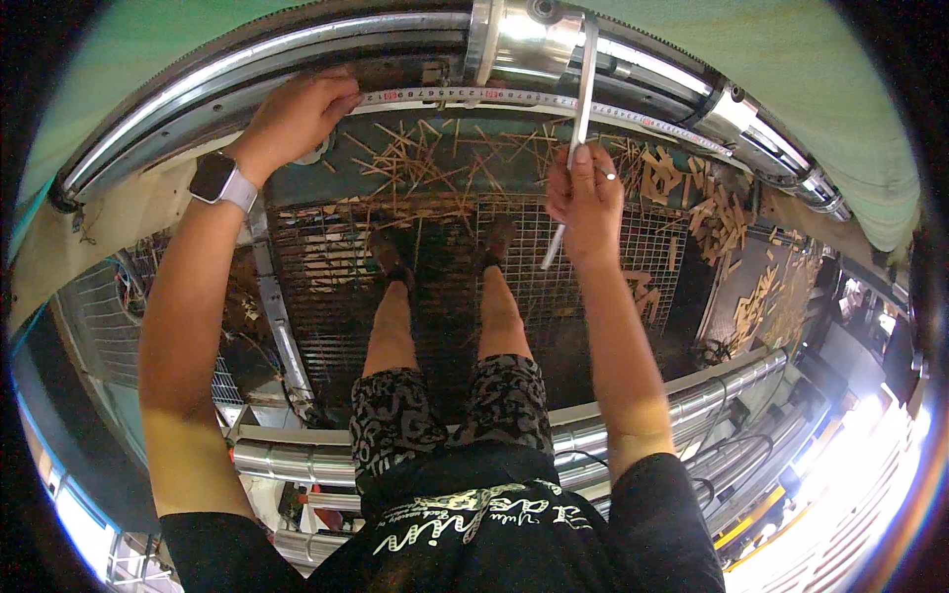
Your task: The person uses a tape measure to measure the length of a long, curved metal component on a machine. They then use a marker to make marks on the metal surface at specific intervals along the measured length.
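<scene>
Head view: I'm working at a measuring tape (pixel 494 95) on a machine, metal bar (pixel 585 94) in use.
My right hand (pixel 590 203) is gripping the bar, fingers wrapped round it; my left hand (pixel 306 114) is curling its fingers at the tape's left stretch, pinching or just touching, can't tell. Tape is running along below a steel collar (pixel 524 44), bar crossing over it. I'm judging this as a position check; next move is likely calling for a steady tape and careful bar placement. Below, thin sticks (pixel 435 158) and metal grating (pixel 326 287) are showing, wood scraps (pixel 727 222) lying right, green sheeting (pixel 860 148) curving round, steel rollers (pixel 297 463) sitting behind my legs.
</scene>
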Demonstrator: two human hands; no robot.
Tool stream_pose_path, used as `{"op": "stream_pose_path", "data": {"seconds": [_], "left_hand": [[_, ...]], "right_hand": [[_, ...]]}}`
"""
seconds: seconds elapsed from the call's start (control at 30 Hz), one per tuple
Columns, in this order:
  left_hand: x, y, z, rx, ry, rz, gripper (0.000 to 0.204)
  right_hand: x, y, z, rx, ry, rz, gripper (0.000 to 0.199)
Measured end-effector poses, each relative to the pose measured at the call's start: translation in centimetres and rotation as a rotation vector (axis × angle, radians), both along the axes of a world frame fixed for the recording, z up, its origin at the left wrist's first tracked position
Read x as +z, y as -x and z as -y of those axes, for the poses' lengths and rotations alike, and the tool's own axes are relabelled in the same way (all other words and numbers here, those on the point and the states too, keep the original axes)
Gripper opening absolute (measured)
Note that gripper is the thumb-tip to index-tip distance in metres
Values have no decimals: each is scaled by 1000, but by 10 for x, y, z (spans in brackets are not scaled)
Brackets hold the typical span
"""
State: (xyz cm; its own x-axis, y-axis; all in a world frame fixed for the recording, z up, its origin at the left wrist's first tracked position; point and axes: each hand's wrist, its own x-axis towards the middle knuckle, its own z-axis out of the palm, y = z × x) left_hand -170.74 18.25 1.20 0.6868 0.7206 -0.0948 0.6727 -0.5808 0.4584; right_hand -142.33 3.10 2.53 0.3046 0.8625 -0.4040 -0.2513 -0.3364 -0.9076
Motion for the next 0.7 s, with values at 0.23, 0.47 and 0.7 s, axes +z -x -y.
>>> {"op": "stream_pose_path", "data": {"seconds": [0.23,0.47,0.7], "left_hand": [[0,0,2,46,34,-28,18],[-4,2,3,50,13,30,18],[-11,5,-2,-8,53,109,16]], "right_hand": [[-3,66,-13,-134,-82,-286,21],[2,115,-27,-237,-138,-377,22],[8,159,-68,-327,-253,-518,23]]}}
